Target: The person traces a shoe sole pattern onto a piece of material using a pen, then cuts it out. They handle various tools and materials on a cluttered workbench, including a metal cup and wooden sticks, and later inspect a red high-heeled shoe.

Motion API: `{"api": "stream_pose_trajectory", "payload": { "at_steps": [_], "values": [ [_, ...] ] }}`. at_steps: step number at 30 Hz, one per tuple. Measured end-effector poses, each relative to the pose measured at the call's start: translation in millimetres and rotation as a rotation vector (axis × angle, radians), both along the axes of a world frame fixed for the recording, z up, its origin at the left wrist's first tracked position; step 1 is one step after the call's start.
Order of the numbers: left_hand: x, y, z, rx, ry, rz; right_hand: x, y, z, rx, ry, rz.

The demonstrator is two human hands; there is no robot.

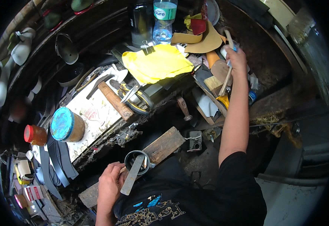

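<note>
A flat grey strip [132, 175] is pinched by the left hand [109, 184] over a wooden board [160, 145] laid across the lap, its upper end resting against a small metal ring [137, 162]; a long-handled brush [224, 77] is gripped by the closed right hand [236, 60], stretched out to the cluttered bench beyond a yellow cloth [155, 63]; a hammer [113, 98] lies well apart.

rough wooden plank [164, 145], matt yellow cloth [157, 64]

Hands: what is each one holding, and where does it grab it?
Right hand grips a brush by its handle's upper end. Left hand holds a grey strap near its lower end.
</note>
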State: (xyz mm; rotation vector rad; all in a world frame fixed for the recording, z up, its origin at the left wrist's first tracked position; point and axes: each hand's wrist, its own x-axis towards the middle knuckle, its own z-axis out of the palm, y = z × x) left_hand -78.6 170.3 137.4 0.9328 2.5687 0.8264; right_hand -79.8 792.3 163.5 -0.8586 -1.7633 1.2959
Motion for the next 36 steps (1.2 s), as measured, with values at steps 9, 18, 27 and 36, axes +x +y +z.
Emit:
{"api": "stream_pose_trajectory", "payload": {
  "at_steps": [9, 18, 27, 36],
  "values": [
    [-11, 9, 2, -0.073, -0.184, -0.110, -113, -22, -23, 0.782, -1.241, 0.078],
    [-25, -3, -4, 0.024, -0.179, -0.038, -76, 0, 13, 0.613, -1.001, -0.298],
    [-47, 19, 43, -0.004, 0.014, -0.139, -60, 85, -3, 0.567, -1.045, -0.299],
    [-63, 111, 111, 0.220, 0.042, -0.346, -13, 74, 27, 0.669, -0.540, -0.462]
  ]
}}
